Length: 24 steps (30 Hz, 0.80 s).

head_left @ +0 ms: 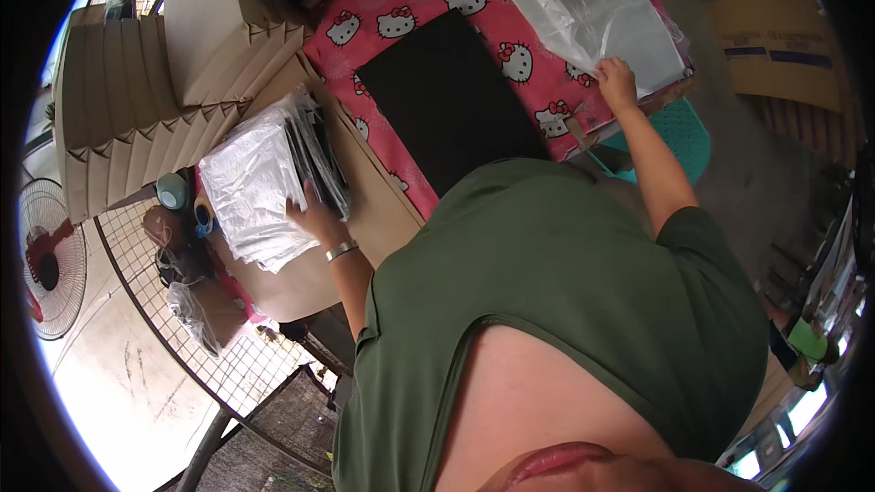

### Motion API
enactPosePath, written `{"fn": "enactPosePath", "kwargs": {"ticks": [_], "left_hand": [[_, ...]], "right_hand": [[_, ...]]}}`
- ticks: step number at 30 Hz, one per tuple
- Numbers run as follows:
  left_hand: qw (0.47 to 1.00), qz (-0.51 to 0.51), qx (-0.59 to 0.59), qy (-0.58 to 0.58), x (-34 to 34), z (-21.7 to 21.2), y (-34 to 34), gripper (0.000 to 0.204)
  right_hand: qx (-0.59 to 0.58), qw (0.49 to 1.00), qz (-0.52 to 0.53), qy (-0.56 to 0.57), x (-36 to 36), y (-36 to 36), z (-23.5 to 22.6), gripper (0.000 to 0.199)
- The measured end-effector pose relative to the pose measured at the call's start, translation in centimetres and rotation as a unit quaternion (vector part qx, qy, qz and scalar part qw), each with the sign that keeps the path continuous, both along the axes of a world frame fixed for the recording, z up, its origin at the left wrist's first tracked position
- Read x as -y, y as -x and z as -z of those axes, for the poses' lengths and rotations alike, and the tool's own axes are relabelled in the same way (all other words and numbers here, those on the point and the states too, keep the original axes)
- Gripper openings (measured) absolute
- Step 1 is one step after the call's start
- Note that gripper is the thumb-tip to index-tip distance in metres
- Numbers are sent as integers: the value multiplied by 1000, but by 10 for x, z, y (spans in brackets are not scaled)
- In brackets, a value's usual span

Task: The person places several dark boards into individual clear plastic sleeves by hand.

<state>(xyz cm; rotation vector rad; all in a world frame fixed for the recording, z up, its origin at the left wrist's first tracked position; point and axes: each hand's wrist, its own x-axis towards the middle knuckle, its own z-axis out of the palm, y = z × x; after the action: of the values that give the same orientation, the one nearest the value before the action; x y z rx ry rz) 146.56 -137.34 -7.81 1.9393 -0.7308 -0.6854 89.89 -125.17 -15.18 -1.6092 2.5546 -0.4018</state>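
My right hand (617, 84) pinches the edge of a clear plastic bag (558, 29), lifted and folded back from a stack of clear plastic bags (622, 23) at the table's right side. My left hand (317, 220) rests with its fingers apart at the edge of a pile of black flat pieces in clear plastic (260, 184). Between my hands a black flat rectangular piece (451, 96) lies on the pink cartoon-patterned table cover (401, 23). Its near end is hidden by my green shirt.
Folded brown cardboard (137, 128) is stacked at the far left. A fan (53, 260), tape roll (204, 211) and wire mesh (150, 264) are on the left. A teal plastic stool (684, 141) stands under the table's right edge, with a cardboard box (779, 46) beyond it.
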Motion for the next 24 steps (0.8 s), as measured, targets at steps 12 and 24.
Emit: {"fn": "enactPosePath", "kwargs": {"ticks": [12, 24], "left_hand": [[691, 708, 2, 147, -23, -61, 228, 51], [783, 511, -353, 3, 8, -87, 184, 17]], "right_hand": [[302, 893, -319, -96, 55, -113, -124, 18], [605, 760, -239, 3, 93, -148, -174, 28]]}}
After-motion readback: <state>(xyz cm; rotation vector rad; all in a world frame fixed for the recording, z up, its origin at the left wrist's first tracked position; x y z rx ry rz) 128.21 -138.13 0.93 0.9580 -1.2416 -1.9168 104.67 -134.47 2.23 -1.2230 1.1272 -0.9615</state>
